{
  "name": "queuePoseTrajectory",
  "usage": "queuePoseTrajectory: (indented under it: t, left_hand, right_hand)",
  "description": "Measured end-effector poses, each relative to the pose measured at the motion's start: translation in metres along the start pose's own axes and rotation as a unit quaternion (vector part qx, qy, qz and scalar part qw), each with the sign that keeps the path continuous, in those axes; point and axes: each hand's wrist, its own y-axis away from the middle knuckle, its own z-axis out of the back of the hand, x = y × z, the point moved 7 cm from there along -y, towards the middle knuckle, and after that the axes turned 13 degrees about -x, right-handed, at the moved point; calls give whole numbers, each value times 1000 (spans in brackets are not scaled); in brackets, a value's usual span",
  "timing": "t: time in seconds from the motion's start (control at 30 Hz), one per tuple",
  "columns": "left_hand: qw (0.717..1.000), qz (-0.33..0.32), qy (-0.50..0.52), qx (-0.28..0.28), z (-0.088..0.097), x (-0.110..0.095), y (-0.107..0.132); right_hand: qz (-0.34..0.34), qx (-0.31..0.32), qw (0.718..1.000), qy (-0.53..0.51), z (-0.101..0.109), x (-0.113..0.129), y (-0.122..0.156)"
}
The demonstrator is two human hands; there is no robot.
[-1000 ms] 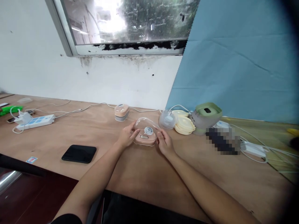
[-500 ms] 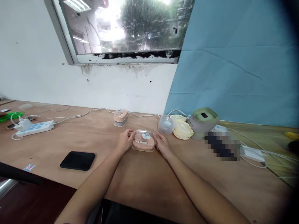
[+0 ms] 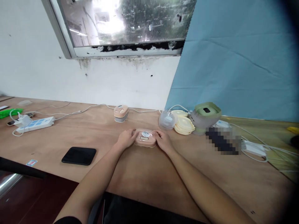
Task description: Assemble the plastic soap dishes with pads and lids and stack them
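Note:
A pink oval device with a round white label lies flat on the wooden table. My left hand grips its left end with curled fingers. My right hand holds its right end the same way. A second pink device on a grey base stands farther back, with a white cable running from it. A clear dome-shaped cup sits just behind my right hand.
A stack of pale yellow discs and a green-topped unit stand at the back right, with white cables beyond. A black phone lies front left. A white power strip sits far left.
The pink device was tilted up in my hands with its clear underside showing. It now lies flat on the table, and both hands still grip its ends.

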Motion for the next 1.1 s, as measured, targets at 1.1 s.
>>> queuePoseTrajectory:
  t: [1.1]
  left_hand:
    - [985,-165,42,5,7,-3,0]
  right_hand:
    - [112,3,987,112,35,13,10]
